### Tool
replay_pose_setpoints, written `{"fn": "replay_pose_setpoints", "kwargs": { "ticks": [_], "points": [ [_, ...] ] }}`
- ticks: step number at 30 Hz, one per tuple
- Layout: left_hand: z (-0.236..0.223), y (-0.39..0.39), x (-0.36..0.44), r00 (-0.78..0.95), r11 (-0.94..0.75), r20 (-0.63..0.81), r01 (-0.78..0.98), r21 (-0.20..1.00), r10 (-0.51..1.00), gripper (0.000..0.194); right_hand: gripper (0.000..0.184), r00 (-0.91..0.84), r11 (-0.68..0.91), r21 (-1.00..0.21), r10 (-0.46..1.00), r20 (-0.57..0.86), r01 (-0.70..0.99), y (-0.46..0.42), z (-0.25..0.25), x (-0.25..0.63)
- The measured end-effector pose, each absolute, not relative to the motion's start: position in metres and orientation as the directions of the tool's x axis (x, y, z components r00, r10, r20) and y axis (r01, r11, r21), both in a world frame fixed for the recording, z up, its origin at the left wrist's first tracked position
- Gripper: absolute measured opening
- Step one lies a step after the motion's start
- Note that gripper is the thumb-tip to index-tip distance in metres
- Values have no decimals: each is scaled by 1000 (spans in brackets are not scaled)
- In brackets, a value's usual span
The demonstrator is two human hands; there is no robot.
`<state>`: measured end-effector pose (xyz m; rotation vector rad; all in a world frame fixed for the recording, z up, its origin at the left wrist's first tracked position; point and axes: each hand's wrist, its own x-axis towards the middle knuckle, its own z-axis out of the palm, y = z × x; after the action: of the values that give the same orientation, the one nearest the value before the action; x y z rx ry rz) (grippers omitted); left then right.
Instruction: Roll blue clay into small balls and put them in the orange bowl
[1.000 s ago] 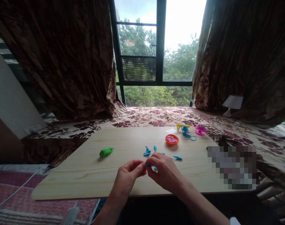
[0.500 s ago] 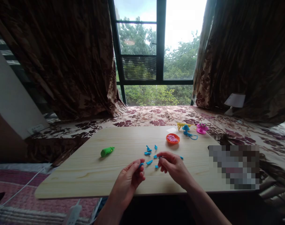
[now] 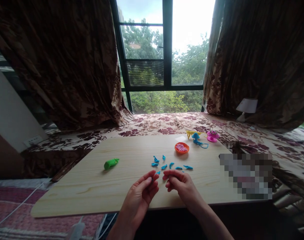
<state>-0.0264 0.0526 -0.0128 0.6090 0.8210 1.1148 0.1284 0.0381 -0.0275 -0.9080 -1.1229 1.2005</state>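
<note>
My left hand (image 3: 141, 193) is over the front of the table, palm partly upward, thumb and index finger pinched on a small piece of blue clay that is mostly hidden. Facing it, my right hand (image 3: 182, 186) has curled fingers with the thumb against them; whatever its fingertips hold, if anything, is too small to make out. Just beyond the hands lie several torn blue clay pieces, among them a curved one (image 3: 171, 165) and a longer one (image 3: 188, 167). The fingertips partly cover another blue piece (image 3: 158, 172).
An orange bowl (image 3: 175, 151) holds pink balls. Behind it stand a blue mushroom-shaped figure (image 3: 195, 136), a yellow figure (image 3: 190, 133) and a pink one (image 3: 213, 136). A green clay figure (image 3: 111, 163) lies to the left on the wooden table (image 3: 81, 190). A pixelated patch covers the right side.
My right hand has drawn back from among the blue pieces, uncovering some of them. My left hand has turned more palm-up and shifted right, bringing the fingertips close together. The view has shifted slightly.
</note>
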Motion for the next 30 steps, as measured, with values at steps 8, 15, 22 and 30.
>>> {"fn": "replay_pose_setpoints", "kwargs": {
  "ticks": [8,15,22,30],
  "points": [
    [-9,47,-28,266,283,-142,-627,726,954,18,23,32,136,-941,991,132,-309,35,-25,128],
    [-8,45,-27,328,310,-95,-700,643,940,31,37,7,24,-914,1000,23,-405,33,-24,125],
    [-17,53,-13,286,337,-177,-802,493,942,36,49,126,427,-901,901,416,-73,30,-11,105],
    [-16,47,-6,336,308,-30,-821,481,941,40,51,-270,678,-555,718,642,482,12,-20,71]
  ]
}}
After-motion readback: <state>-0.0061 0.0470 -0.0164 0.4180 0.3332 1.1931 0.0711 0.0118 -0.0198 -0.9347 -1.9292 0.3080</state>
